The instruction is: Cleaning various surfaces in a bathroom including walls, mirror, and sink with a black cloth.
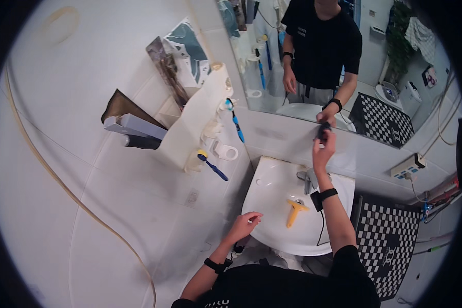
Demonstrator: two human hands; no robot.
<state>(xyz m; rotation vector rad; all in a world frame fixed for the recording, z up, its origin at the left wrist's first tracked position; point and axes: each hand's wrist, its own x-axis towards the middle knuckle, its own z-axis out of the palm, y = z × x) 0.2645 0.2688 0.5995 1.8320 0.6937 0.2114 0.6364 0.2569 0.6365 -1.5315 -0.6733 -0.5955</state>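
Note:
My right hand is raised against the lower edge of the wall mirror, with its fingers around a small dark object whose kind I cannot tell. The mirror shows the same hand from the other side. My left hand hangs at the left front rim of the white washbasin, fingers loosely curved and holding nothing. In the basin, beside the drain, lies a yellow squeegee-like tool. A metal faucet stands at the back of the basin, partly behind my right forearm.
A white wall holder carries a light blue toothbrush, a dark blue toothbrush and boxes. On the right are a power strip and a checkered mat. A dark cable hangs from my right wristband over the basin.

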